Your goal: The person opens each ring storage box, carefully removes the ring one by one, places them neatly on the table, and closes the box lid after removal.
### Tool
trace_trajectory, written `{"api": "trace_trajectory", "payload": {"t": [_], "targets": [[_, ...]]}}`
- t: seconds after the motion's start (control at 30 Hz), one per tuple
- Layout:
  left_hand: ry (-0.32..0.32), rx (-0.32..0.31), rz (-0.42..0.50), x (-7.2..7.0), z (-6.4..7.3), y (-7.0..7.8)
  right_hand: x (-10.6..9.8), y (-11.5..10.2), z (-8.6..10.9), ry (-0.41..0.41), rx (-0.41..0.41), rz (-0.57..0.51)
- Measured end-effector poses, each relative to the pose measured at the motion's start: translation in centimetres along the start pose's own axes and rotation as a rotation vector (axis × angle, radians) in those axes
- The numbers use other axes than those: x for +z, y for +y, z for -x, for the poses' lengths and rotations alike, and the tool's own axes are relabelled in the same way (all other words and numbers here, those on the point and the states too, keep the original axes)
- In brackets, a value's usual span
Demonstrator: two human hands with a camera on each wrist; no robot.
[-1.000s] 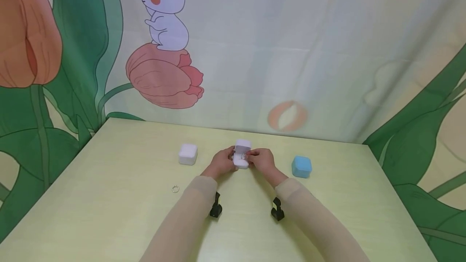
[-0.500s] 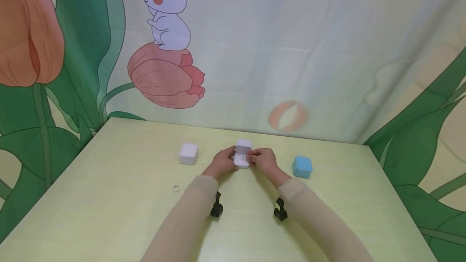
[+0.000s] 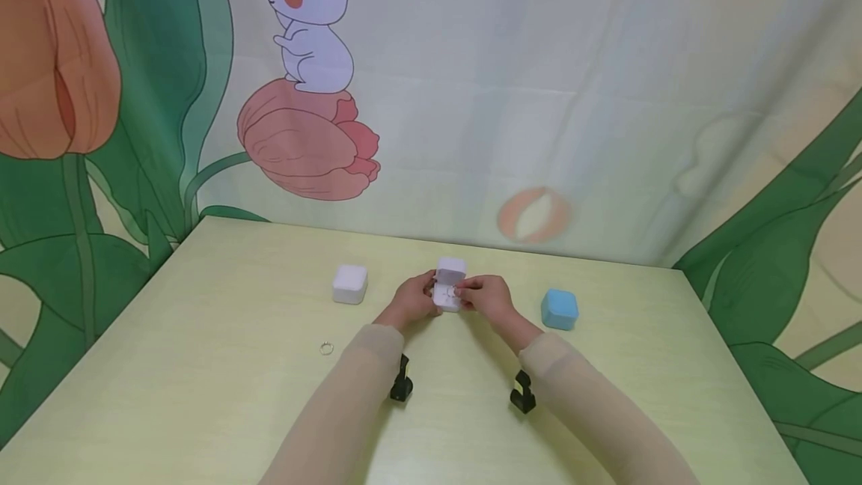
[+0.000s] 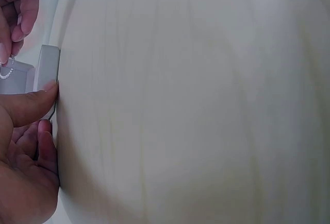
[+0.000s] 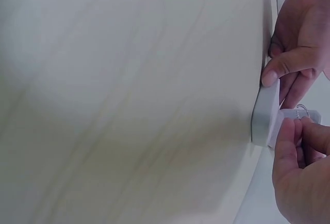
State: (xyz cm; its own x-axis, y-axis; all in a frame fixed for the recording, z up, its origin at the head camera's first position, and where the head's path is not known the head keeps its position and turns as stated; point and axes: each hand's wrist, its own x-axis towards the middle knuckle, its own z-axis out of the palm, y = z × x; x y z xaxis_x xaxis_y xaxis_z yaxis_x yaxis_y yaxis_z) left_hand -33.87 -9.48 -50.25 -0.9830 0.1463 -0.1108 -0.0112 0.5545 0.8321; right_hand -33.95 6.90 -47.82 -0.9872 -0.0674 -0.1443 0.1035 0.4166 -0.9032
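- A pale yellow table (image 3: 222,395) is filling the lower half of the frame; two beige sleeves (image 3: 337,418) are reaching in from its bottom edge, a black device (image 3: 402,388) showing by each cuff.
- Left of centre, in the lower half, a loose ring (image 3: 326,353) is lying flat on the table.
- At the centre, the left hand (image 3: 412,298) is gripping the open white box (image 3: 444,302), its thumb pressing the front wall; the right hand (image 3: 490,296) is pinching a beaded ring (image 4: 10,73) between thumb and fingertips over the box's inside.
- For good work here, the left hand should be bracing the base without nudging the lid, while the right should be holding the band lightly and upright, lining its lower edge up with the lining; whether it is touching the lining, I cannot tell.
- The beaded ring is looking thin and silvery; the box is standing lid-up, rounded and pale inside.
- Beyond, a blue box (image 3: 559,310) is sitting right of centre and a closed white box (image 3: 349,285) left of it.
- Farthest, a backdrop (image 3: 539,58) is hanging across the top, a printed rabbit (image 3: 315,51) sitting upper left.
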Motion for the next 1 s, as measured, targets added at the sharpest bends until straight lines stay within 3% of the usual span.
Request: {"api": "trace_trajectory", "payload": {"t": [0.53,1.0], "targets": [[0.009,-0.001,-0.007,0.0,0.2,0.2,-0.6,0.2,1.0,-0.02,0.025,-0.105],[0.006,-0.035,0.017,0.0,0.2,0.5,-0.5,0.7,2.3,-0.053,0.053,-0.105]]}}
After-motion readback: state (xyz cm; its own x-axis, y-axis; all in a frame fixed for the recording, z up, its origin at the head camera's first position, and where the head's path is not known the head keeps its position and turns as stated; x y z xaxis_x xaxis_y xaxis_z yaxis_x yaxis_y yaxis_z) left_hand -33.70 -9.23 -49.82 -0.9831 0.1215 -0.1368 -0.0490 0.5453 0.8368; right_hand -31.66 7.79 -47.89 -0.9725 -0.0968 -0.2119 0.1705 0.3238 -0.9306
